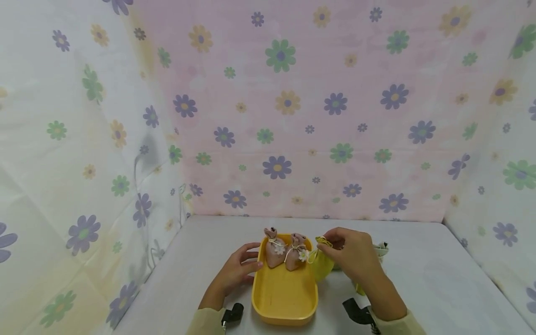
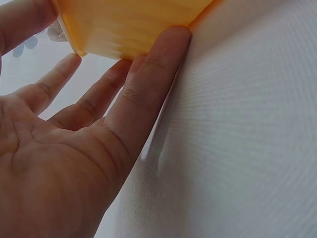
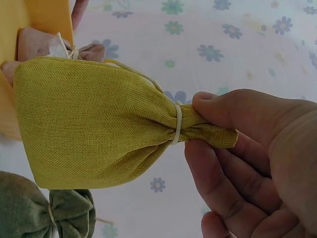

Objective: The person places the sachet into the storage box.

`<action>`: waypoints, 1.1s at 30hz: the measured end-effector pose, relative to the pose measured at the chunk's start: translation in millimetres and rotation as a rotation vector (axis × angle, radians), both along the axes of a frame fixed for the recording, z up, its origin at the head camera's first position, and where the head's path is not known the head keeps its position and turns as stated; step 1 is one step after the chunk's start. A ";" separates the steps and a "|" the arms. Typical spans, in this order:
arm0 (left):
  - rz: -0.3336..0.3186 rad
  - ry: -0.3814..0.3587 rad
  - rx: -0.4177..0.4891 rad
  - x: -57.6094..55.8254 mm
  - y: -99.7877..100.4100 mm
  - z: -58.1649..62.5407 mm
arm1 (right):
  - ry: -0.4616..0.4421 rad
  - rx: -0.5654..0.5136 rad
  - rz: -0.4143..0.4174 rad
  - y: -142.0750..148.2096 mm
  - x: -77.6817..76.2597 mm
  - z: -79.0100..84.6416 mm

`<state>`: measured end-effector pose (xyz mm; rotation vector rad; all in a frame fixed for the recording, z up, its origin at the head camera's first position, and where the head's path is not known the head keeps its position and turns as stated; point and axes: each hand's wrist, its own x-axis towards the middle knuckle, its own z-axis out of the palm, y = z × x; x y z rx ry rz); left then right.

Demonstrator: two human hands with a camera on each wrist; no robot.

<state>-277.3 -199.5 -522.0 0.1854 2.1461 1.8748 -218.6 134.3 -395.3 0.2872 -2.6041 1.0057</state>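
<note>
Flowered cloth (image 1: 301, 125) backs our counter (image 1: 423, 265). Our left hand (image 1: 238, 267), fingers relaxed, touches the tray (image 1: 284, 295), two pink bags (image 1: 274, 259) inside. By its right side, our right hand (image 1: 356, 251) pinches the yellow bag (image 1: 322, 267) near the top; we should steer it clear, tray steady.

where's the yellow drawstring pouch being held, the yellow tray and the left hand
Yellow drawstring pouch (image 3: 91, 124): right wrist view, middle of its cloth body.
Yellow tray (image 1: 285, 296): head view, bare floor toward its near end.
Left hand (image 1: 236, 271): head view, middle of the hand.
</note>
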 end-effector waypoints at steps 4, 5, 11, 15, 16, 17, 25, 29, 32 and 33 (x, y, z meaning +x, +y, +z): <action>0.000 0.000 0.000 1.1 0.0 0.5 | -0.009 -0.010 0.026 -9.4 -0.2 1.3; 0.000 0.002 -0.003 1.3 0.1 0.9 | -0.012 -0.012 0.031 -11.7 -0.5 1.4; 0.010 -0.004 -0.014 2.2 1.2 2.4 | -0.027 -0.010 0.055 -22.8 -4.1 -1.9; 0.012 -0.002 -0.017 3.2 1.8 3.2 | -0.001 0.014 0.073 -28.7 -7.5 -5.4; 0.012 -0.001 -0.017 3.3 1.8 3.5 | 0.009 0.019 0.079 -30.2 -8.4 -6.1; 0.012 0.001 -0.020 3.2 1.5 3.4 | 0.018 0.023 0.086 -31.6 -9.3 -6.7; 0.004 0.003 -0.013 1.5 0.1 1.8 | 0.071 0.005 0.155 -43.0 -14.9 -9.2; 0.000 0.005 -0.010 0.7 -0.4 0.5 | 0.074 -0.001 0.175 -49.3 -18.1 -11.0; 0.000 0.003 -0.011 -0.1 -0.8 -1.0 | 0.054 -0.003 0.176 -53.9 -18.6 -10.5; 0.000 0.002 -0.011 -0.4 -0.8 -1.6 | 0.047 -0.006 0.178 -55.3 -18.7 -10.5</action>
